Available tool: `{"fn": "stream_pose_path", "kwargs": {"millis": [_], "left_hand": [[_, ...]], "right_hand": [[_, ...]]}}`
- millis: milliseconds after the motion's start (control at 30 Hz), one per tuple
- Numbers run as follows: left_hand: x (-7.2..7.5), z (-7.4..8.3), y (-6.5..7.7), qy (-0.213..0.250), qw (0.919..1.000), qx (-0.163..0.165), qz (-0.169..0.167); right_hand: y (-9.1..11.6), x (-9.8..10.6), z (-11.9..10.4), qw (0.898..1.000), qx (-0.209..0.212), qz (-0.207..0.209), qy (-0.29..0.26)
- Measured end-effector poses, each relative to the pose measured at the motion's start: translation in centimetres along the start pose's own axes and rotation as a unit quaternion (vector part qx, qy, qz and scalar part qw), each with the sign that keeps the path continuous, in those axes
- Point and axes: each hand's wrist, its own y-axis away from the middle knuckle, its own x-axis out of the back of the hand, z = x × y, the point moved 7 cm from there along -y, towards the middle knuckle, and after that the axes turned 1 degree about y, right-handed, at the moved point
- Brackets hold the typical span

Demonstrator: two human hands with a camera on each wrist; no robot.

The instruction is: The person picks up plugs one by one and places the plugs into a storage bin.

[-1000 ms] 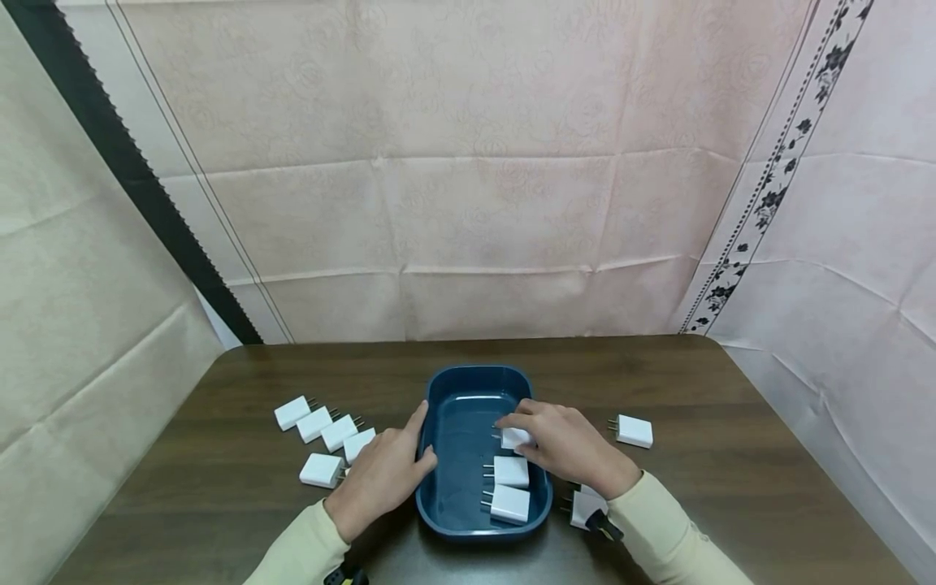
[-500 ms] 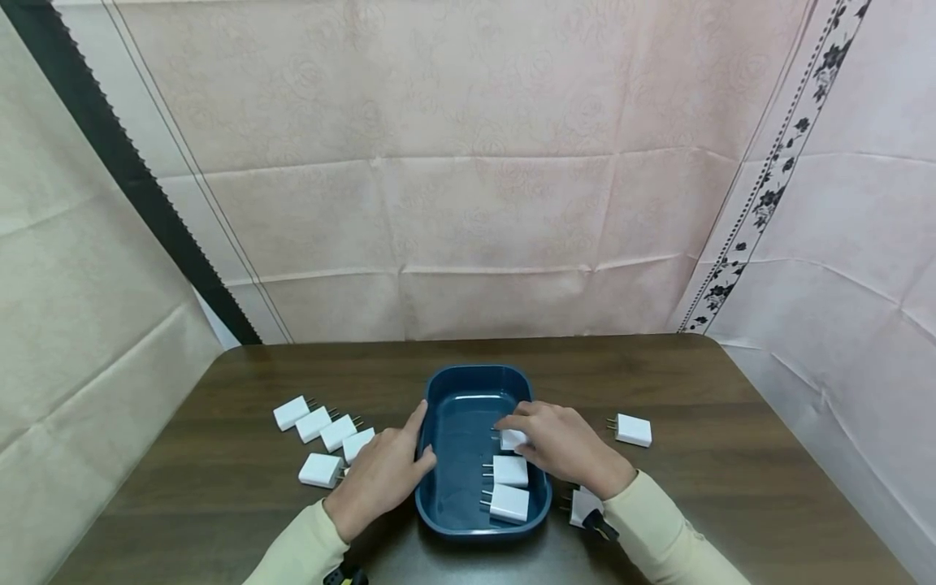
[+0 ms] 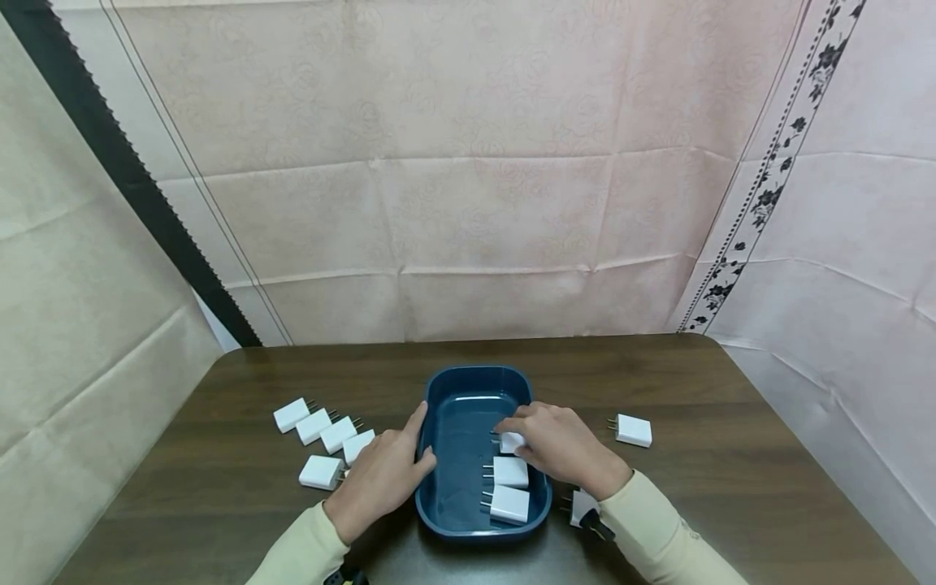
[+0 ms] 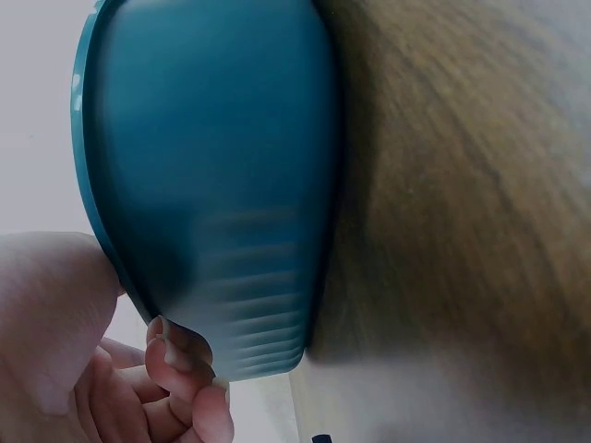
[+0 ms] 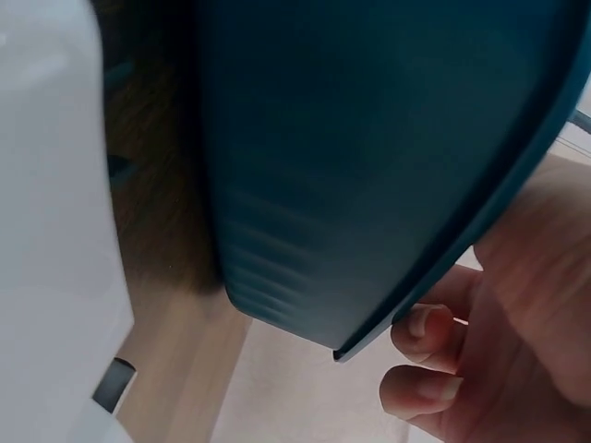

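Observation:
A blue plastic tray [image 3: 468,390] stands on the table in the head view, with white charger plugs lying inside along its right side. My left hand [image 3: 387,479] holds the tray's left rim, thumb over the edge; in the left wrist view its fingers [image 4: 180,365] curl outside under the rim. My right hand [image 3: 566,447] reaches over the right rim, its index finger and thumb pinching a charger plug [image 3: 511,443], partly hidden by the hand. Nearer me in the tray lie a second charger plug [image 3: 509,471] and a third charger plug [image 3: 509,504], prongs pointing left.
Several white chargers [image 3: 318,471] lie on the wooden table [image 3: 219,487] left of the tray, some partly behind the left hand. One charger [image 3: 633,431] lies at the right; another charger [image 3: 582,505] is partly covered by the right wrist. A cloth [image 3: 483,244] hangs behind the table.
My right hand has shifted very slightly left, with the pinched charger plug edging along. The left hand and the tray stay in place.

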Motion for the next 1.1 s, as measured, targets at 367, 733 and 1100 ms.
{"fn": "stream_pose_path", "kwargs": {"millis": [367, 733, 1100], "left_hand": [[-0.09, -0.08, 0.01, 0.0, 1.0, 0.001, -0.001], [-0.1, -0.04, -0.09, -0.003, 1.0, 0.001, 0.001], [-0.06, 0.0, -0.1, -0.004, 1.0, 0.006, -0.004]], "right_hand": [[-0.27, -0.18, -0.25, 1.0, -0.002, -0.01, 0.018], [-0.38, -0.25, -0.29, 1.0, -0.002, -0.01, 0.025], [-0.4, -0.24, -0.27, 1.0, -0.003, -0.012, 0.027]]}}
